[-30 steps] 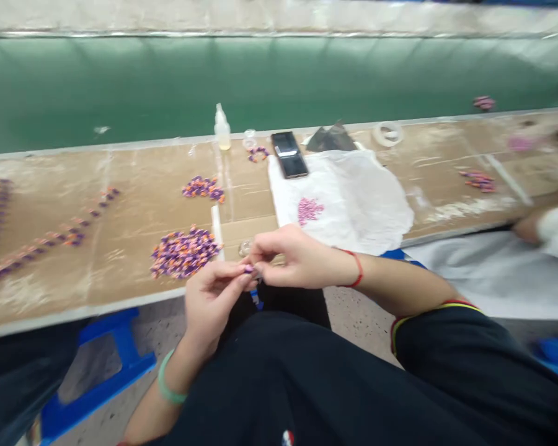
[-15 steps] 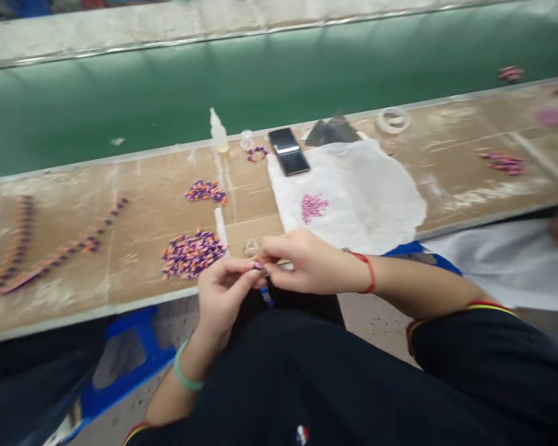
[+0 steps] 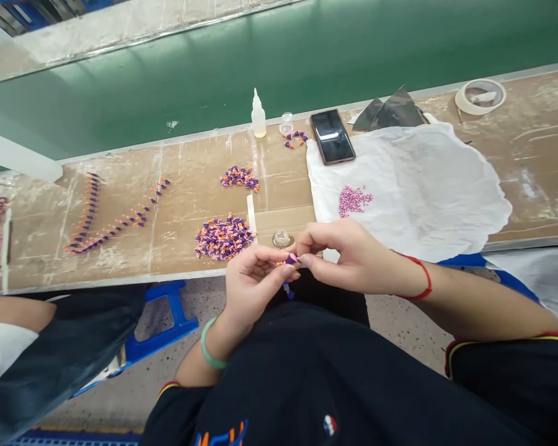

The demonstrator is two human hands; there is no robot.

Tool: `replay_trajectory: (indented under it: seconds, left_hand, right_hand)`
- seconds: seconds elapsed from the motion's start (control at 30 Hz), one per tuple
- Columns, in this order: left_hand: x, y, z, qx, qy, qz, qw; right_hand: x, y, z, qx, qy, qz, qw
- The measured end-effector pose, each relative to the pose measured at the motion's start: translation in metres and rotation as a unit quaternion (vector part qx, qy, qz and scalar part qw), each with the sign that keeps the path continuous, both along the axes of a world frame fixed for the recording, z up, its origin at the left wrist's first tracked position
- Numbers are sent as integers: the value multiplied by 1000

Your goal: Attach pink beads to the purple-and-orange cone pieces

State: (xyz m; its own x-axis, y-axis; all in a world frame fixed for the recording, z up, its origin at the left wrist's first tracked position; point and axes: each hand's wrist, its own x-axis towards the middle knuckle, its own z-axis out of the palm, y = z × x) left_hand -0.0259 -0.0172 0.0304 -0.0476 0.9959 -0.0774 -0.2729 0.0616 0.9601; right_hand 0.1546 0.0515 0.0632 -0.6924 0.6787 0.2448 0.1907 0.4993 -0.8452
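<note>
Purple piece [image 3: 291, 259], pinched
Left hand [image 3: 247, 285]: grip clamped on it; right hand [image 3: 346, 257]: grip together at its end; purple-orange heap [image 3: 224, 238], ten o'clock.

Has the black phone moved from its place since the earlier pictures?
No. Judged against the table, the phone stays by the far edge, still overlapping the white cloth at its left side; only the camera view shifted.

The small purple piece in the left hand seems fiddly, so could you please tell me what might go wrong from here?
The purple piece might slip and drop, since the left hand merely pinches it, close to the near edge of the table. The right hand, close to the white cloth, could perhaps snag it and scatter the loose pink pieces lying there.
</note>
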Motion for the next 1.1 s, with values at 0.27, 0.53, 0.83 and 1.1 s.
replay_trajectory:
  seconds: [0.27,0.53,0.83,1.1]
  left_hand:
    - [3,3,-4,2,29,13,999]
    - [-49,30,-17,-23,264,-93,960]
    - [-132,77,-31,-30,522,-52,851]
    - [-123,180,-46,-51,615,48,785]
  right_hand:
    - [-1,0,-7,34,17,0,999]
    - [9,7,-30,2,-68,-36,997]
    - [58,21,-44,-70,-86,-225,968]
    - [64,21,-40,-117,-57,-291,948]
